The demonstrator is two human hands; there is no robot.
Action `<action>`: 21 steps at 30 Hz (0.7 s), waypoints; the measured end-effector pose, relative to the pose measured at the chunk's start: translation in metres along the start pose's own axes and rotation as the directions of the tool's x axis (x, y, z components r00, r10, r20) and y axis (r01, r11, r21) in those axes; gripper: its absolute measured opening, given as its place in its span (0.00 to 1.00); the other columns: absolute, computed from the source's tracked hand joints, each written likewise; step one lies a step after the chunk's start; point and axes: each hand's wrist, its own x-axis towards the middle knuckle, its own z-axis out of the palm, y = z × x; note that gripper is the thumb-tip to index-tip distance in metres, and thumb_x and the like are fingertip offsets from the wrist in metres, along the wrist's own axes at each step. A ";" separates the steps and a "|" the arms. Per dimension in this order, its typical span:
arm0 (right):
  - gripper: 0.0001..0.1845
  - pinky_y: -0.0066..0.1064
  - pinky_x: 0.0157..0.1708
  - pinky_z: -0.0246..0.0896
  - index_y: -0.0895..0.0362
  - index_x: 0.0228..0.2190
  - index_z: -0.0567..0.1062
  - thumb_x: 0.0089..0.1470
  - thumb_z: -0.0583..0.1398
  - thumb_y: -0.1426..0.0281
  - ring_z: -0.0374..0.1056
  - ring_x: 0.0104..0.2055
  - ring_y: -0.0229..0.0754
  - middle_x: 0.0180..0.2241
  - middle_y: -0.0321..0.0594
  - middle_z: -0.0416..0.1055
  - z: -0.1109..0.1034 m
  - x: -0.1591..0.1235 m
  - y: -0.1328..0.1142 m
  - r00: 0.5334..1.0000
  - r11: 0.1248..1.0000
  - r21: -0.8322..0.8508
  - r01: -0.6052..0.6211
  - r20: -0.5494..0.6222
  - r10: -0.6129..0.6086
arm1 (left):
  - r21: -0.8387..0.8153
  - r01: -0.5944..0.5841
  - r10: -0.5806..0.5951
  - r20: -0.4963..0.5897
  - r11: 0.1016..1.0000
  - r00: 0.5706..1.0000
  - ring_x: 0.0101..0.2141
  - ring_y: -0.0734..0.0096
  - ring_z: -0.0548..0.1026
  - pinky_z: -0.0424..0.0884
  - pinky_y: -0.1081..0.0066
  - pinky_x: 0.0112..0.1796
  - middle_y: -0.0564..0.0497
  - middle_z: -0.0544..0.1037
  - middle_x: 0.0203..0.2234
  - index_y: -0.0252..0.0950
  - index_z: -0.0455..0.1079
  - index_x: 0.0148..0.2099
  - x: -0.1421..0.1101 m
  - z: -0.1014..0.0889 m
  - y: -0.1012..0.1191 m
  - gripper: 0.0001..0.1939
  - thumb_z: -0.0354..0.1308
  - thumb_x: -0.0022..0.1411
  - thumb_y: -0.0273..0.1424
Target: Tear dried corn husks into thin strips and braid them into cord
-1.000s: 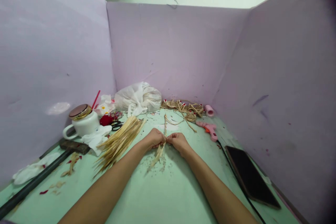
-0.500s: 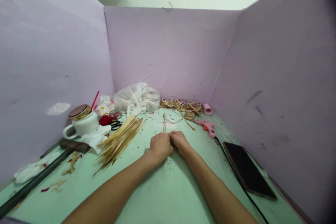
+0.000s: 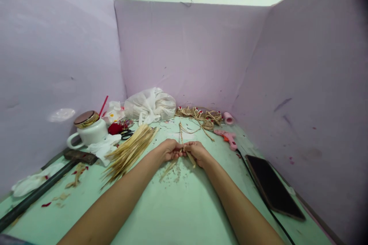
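My left hand (image 3: 171,149) and my right hand (image 3: 196,152) meet at the middle of the table, fingertips pinched close together. Between them they grip the lower end of a thin braid of straw (image 3: 181,134), which runs away from me along the tabletop. Loose pale straw strands (image 3: 169,169) hang out below the fingers on both sides. Exactly how each finger holds the strands is too small to make out. Left of my hands lies a fanned bundle of dry straw (image 3: 130,152).
A lidded white mug (image 3: 93,133), a hammer (image 3: 76,159) and black scissors (image 3: 126,134) lie left. At the back are a white plastic bag (image 3: 151,105) and tangled twine pieces (image 3: 208,116). A pink glue gun (image 3: 227,138) with its cord and a dark tablet (image 3: 273,185) lie right.
My hands have turned from closed fists to fingertip pinches, exposing the loose strand ends below. The left hand has shifted slightly away from me and to the left.
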 end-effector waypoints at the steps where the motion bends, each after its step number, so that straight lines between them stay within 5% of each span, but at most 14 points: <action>1: 0.04 0.23 0.17 0.49 0.60 0.15 0.68 0.34 0.54 0.78 0.57 0.15 0.31 0.12 0.34 0.64 0.000 0.001 0.000 1.000 1.000 -0.001 0.003 0.004 -0.003 | -0.007 0.019 -0.019 0.023 1.000 1.000 0.13 0.83 0.62 0.57 0.82 0.15 0.52 0.68 0.14 0.30 0.63 0.24 0.000 -0.001 0.000 0.04 0.54 0.50 0.24; 8: 0.04 0.23 0.14 0.35 0.60 0.14 0.65 0.35 0.57 0.75 0.44 0.12 0.27 0.09 0.28 0.56 -0.004 0.003 0.001 0.999 0.999 -0.034 0.034 -0.008 -0.035 | 0.049 0.032 -0.031 -0.021 0.998 0.999 0.11 0.84 0.60 0.53 0.82 0.12 0.55 0.64 0.11 0.28 0.63 0.23 -0.001 -0.005 0.004 0.09 0.46 0.53 0.19; 16: 0.03 0.22 0.17 0.44 0.60 0.15 0.65 0.35 0.56 0.74 0.50 0.15 0.28 0.13 0.31 0.62 -0.005 0.006 0.005 0.995 0.992 -0.072 0.101 0.017 -0.100 | 0.172 -0.019 0.027 -0.044 0.985 0.999 0.09 0.84 0.55 0.45 0.80 0.12 0.57 0.60 0.08 0.31 0.61 0.19 0.002 -0.008 0.002 0.10 0.49 0.51 0.23; 21: 0.03 0.22 0.19 0.47 0.60 0.17 0.69 0.36 0.55 0.75 0.55 0.18 0.30 0.15 0.32 0.64 -0.009 0.012 0.012 0.976 0.913 -0.352 0.204 -0.005 -0.219 | 0.251 -0.024 0.051 -0.102 0.968 0.993 0.08 0.84 0.52 0.43 0.78 0.12 0.57 0.57 0.05 0.32 0.58 0.15 0.002 -0.005 0.002 0.10 0.52 0.45 0.22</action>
